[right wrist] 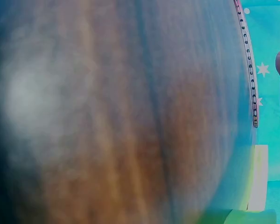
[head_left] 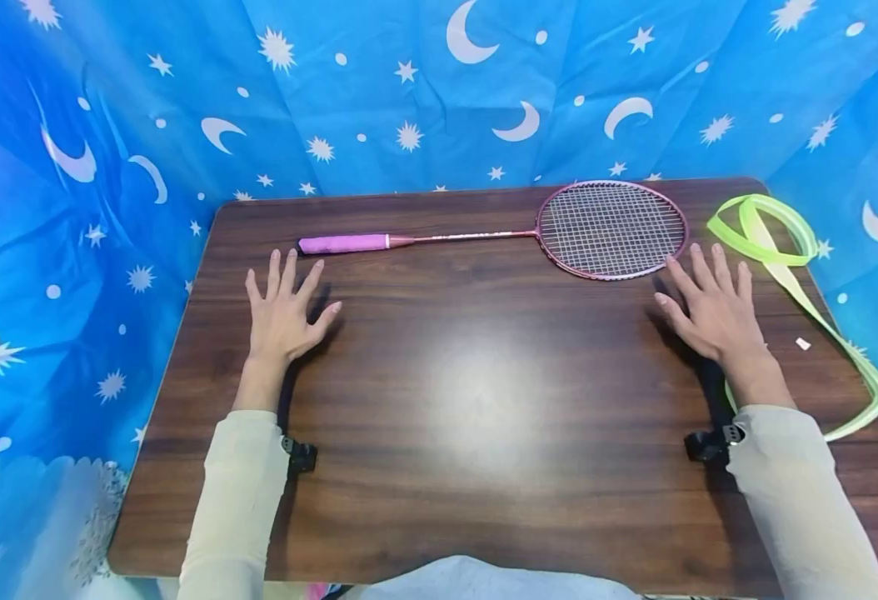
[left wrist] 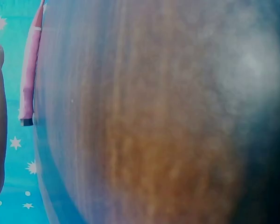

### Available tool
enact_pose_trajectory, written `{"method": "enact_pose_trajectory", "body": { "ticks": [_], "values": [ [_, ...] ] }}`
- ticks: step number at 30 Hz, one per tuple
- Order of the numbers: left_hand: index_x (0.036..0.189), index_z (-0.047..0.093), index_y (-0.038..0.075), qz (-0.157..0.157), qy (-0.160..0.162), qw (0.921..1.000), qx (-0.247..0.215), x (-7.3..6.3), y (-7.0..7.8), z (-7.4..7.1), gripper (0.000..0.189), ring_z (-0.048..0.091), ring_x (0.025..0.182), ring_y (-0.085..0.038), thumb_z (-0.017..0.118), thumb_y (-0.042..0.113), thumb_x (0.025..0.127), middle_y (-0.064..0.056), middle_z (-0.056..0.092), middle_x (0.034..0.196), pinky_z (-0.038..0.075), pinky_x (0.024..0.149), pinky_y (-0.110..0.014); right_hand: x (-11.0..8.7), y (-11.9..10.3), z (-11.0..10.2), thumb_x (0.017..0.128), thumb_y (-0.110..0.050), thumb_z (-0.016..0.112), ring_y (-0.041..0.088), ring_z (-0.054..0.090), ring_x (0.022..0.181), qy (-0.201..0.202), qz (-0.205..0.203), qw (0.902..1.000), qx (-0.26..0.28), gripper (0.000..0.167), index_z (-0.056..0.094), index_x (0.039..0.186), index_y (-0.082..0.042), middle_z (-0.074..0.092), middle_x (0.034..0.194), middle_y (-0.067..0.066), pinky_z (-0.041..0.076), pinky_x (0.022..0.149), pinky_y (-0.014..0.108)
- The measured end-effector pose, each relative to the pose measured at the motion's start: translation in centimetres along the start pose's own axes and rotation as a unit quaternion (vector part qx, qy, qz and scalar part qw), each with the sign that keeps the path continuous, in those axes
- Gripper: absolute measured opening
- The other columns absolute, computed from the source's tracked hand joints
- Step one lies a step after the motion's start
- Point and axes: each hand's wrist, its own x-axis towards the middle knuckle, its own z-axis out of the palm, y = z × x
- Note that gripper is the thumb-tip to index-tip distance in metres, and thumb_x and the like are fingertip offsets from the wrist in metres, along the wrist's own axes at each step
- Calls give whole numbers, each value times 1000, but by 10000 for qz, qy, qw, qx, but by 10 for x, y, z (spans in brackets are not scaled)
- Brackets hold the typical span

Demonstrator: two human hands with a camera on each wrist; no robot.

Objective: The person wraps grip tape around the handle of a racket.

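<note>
My left hand (head_left: 281, 321) and right hand (head_left: 716, 312) hold nothing, fingers straight and spread. The racket (head_left: 493, 235) lies along the table's (head_left: 484, 375) far edge, its handle (head_left: 345, 243) towards the far left corner, its head (head_left: 611, 230) towards the far right one. My right forefinger meets its rim in view; whether it touches, I can't tell. I'd judge the racket light and stiff but its strings easily strained, so I'd take it by the padded handle. The green ribbon (head_left: 794, 283), along the right edge, looks limp and slippery; I'd pinch it.
</note>
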Motion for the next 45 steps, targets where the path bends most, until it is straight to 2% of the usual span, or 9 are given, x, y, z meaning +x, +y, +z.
{"method": "enact_pose_trajectory", "body": {
  "ticks": [9,13,19,24,31,39,45],
  "values": [
    [162,22,31,29,-1,10000,-26,8,6,-7,85,0,162,-36,30,79,93,-15,12,172,4,125,-74,4,-2,-3,106,-58,24,45,-6,159,6,-33,10000,-59,72,18,163,-15,5,170,24,-5,124,73],
    [162,24,31,72,-86,9998,-169,13,13,-8,83,1,162,-36,33,77,94,-17,16,171,3,126,-72,0,-4,-1,106,-58,25,46,-5,159,-16,-35,10000,-44,72,18,163,-15,7,170,24,-5,124,73],
    [162,25,28,61,-432,9988,-227,32,29,-11,81,1,162,-36,38,73,96,-15,15,172,1,128,-70,-2,-9,0,106,-59,24,45,-5,159,14,-75,10000,0,73,18,163,-15,6,170,23,-5,125,72],
    [163,21,28,191,-634,9975,-261,48,42,-14,81,-1,162,-34,37,72,96,-14,13,172,-3,128,-68,1,-14,0,106,-60,25,43,-6,160,7,-135,9999,3,74,20,163,-13,5,171,22,-6,125,72],
    [164,18,27,346,-852,9957,-111,62,54,-15,80,0,162,-34,37,70,98,-15,12,172,0,128,-68,3,-17,-1,106,-60,23,43,-6,160,-2,-165,9999,-20,73,18,163,-15,6,171,22,-6,126,71],
    [164,11,27,47,-1187,9927,-218,80,62,-13,82,-1,162,-36,51,55,98,-17,10,172,1,128,-68,4,-14,-1,106,-60,22,41,-9,160,-6,-143,9999,-32,73,16,164,-16,4,171,22,-6,126,71],
    [164,11,26,-25,-1278,9917,-168,82,59,-9,81,0,161,-37,52,50,99,-18,10,172,3,128,-69,2,-11,0,106,-59,24,42,-8,160,69,-120,9999,8,72,18,163,-16,8,170,23,-5,126,72]
  ]
}}
